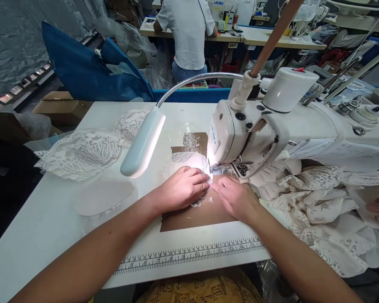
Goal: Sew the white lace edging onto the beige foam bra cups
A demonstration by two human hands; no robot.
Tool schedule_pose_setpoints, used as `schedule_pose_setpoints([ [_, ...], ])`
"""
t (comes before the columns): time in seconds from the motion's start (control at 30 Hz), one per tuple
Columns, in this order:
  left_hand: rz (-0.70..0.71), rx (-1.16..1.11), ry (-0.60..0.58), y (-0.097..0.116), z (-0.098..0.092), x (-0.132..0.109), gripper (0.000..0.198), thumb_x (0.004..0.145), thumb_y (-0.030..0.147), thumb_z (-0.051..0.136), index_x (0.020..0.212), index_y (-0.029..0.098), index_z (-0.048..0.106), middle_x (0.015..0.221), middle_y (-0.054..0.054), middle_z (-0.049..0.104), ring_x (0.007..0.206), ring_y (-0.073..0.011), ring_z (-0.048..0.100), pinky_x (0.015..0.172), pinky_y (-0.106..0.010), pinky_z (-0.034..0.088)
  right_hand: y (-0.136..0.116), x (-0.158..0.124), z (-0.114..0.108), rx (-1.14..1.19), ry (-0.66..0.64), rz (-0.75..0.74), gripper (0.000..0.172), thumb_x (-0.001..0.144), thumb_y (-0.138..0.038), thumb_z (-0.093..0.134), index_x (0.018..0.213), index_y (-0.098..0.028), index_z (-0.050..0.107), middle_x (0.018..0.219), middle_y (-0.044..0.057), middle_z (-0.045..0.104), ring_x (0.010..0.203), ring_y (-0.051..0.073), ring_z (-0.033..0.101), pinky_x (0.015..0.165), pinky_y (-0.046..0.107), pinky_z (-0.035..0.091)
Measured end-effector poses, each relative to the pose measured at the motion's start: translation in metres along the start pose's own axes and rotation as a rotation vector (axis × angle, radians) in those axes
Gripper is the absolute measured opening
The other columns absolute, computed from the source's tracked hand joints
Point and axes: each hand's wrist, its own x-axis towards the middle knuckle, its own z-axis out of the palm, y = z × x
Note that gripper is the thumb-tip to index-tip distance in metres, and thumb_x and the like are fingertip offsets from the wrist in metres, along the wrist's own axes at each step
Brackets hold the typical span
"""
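My left hand [183, 187] lies palm down on a small piece of white lace [189, 159], fingers together and stretched toward the needle of the white sewing machine [240, 134]. My right hand [236, 198] rests flat beside it, fingertips pressing the same lace just in front of the presser foot. Both hands sit on a brown plate [196, 214] set in the white table [50, 214]. The lit lamp head [143, 142] hangs over the left of the work and glare hides the lace under the fingertips.
Stacked white lace pieces [82, 152] lie at the table's back left. A heap of lace [328, 210] fills the right side under the machine arm. A printed ruler [189, 254] runs along the front edge. Another person in a white shirt [188, 33] sits at a far table.
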Motion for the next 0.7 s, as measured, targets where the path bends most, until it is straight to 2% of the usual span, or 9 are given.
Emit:
schedule_pose_setpoints([
  [0.17, -0.036, -0.006, -0.007, 0.0024, 0.0005, 0.0014, 0.026, 0.099, 0.026, 0.044, 0.110, 0.017, 0.066, 0.122, -0.008, 0.065, 0.105, -0.0227, 0.057, 0.089, -0.038, 0.044, -0.0019, -0.0002, -0.0012, -0.039, 0.003, 0.003, 0.039, 0.078, -0.005, 0.049, 0.109, -0.017, 0.068, 0.081, 0.005, 0.064, 0.073, 0.018, 0.051, 0.060, 0.029, 0.034],
  [0.47, -0.135, 0.031, 0.042, -0.0014, 0.0026, 0.0078, 0.028, 0.097, 0.027, 0.046, 0.112, 0.015, 0.066, 0.120, -0.010, 0.065, 0.104, -0.0243, 0.057, 0.087, -0.039, 0.044, -0.0030, 0.0055, 0.0036, -0.138, -0.061, 0.159, 0.046, 0.085, -0.012, 0.047, 0.126, -0.025, 0.062, 0.093, 0.007, 0.068, 0.085, 0.022, 0.058, 0.062, 0.031, 0.038],
  [0.7, -0.211, 0.077, 0.049, -0.0058, 0.0043, 0.0096, 0.031, 0.096, 0.028, 0.045, 0.116, 0.017, 0.065, 0.115, -0.012, 0.065, 0.103, -0.0262, 0.055, 0.083, -0.039, 0.043, 0.0019, 0.0020, 0.0072, 0.008, -0.105, 0.239, 0.047, 0.089, -0.016, 0.045, 0.132, -0.033, 0.057, 0.092, 0.004, 0.067, 0.085, 0.018, 0.060, 0.064, 0.025, 0.043],
])
